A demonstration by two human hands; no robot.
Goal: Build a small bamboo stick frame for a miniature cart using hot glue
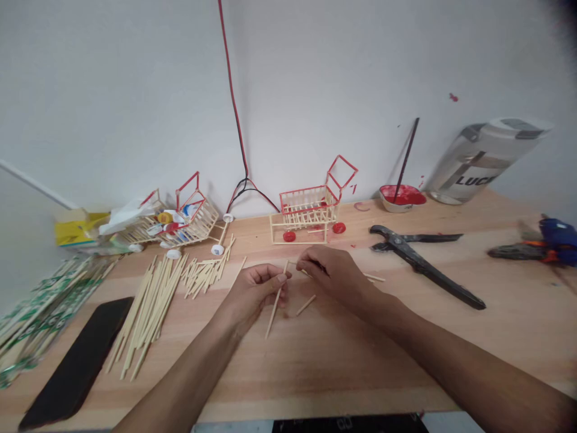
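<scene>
pale wood stick (272,316) pinched in left hand (258,290), over mid worktop (351,379); right hand (327,270) seems closed on short piece (293,262) by its far end. hold left steady, meet ends square.

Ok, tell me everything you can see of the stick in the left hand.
The stick is thin, straight and pale, wood-like, with no paint visible. The left hand pinches it between thumb and fingers. It slants, its lower end toward the person. Its upper end is close to a shorter piece at the right hand's fingertips; I can't tell if they touch, nor whether the lower end rests on the table.
</scene>
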